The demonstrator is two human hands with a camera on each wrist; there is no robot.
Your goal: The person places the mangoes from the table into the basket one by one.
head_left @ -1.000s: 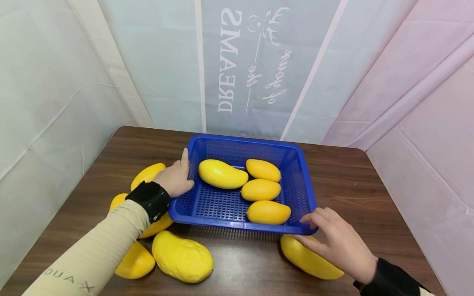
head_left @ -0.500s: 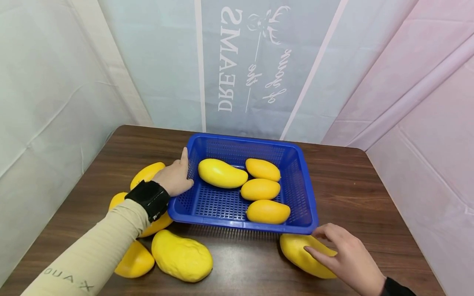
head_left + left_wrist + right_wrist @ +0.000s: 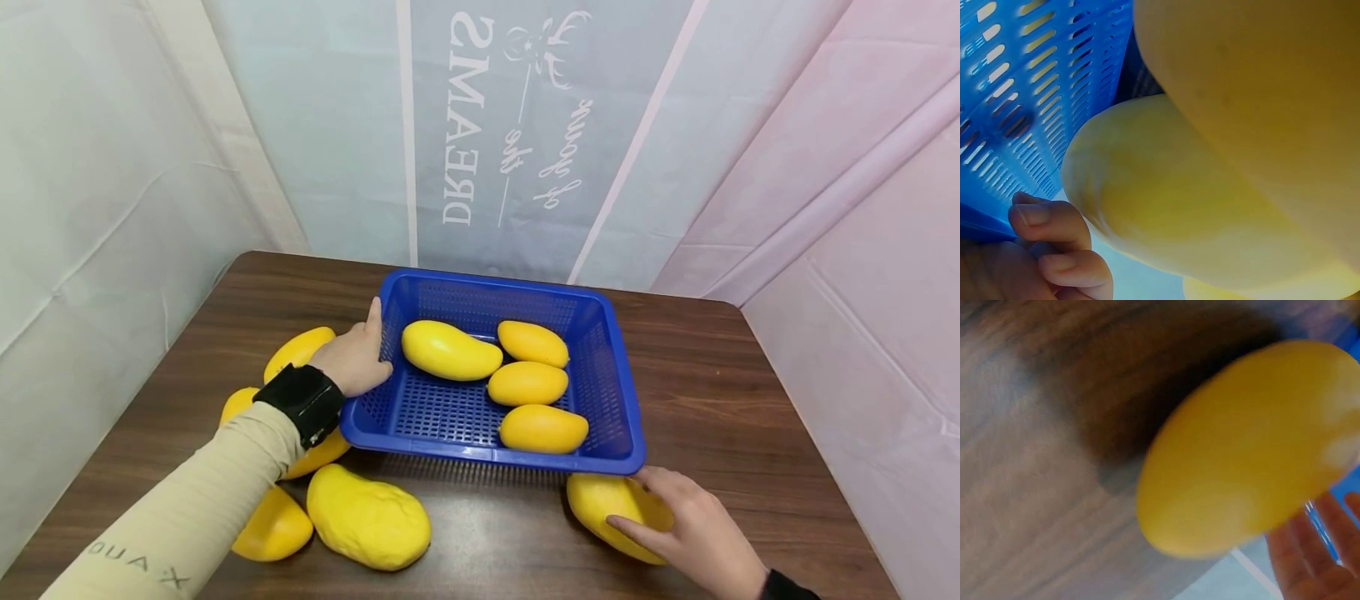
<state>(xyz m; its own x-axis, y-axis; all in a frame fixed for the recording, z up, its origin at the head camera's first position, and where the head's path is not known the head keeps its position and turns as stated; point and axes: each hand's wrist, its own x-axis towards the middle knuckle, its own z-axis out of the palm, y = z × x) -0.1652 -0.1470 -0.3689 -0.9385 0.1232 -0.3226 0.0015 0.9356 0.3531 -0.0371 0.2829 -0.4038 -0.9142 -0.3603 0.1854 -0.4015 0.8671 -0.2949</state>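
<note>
My left hand [image 3: 351, 358] holds the left rim of a blue plastic basket [image 3: 450, 451], with the index finger stretched along the rim. In the left wrist view, its fingers [image 3: 1063, 228] curl near the slotted outer wall. Inside the basket lie a large yellow mango [image 3: 452, 351] and three smaller mangoes [image 3: 543, 429] stacked down the right half. My right hand [image 3: 693, 521] is at another mango [image 3: 611, 510] below the basket's front right corner, thumb over its top. In the right wrist view, the fingers [image 3: 1310, 550] extend straight along that mango's far side.
Several mangoes [image 3: 272, 525] lie left of the basket, partly behind the left forearm. A lumpy yellow fruit [image 3: 369, 518] sits in front of the basket. The brown wooden table [image 3: 712, 375] is bordered by a printed curtain [image 3: 510, 250] behind and pale sheets at both sides.
My right hand has left the basket's front right corner, moved right and down, then come in around the mango there. The left hand and basket stay in place.
</note>
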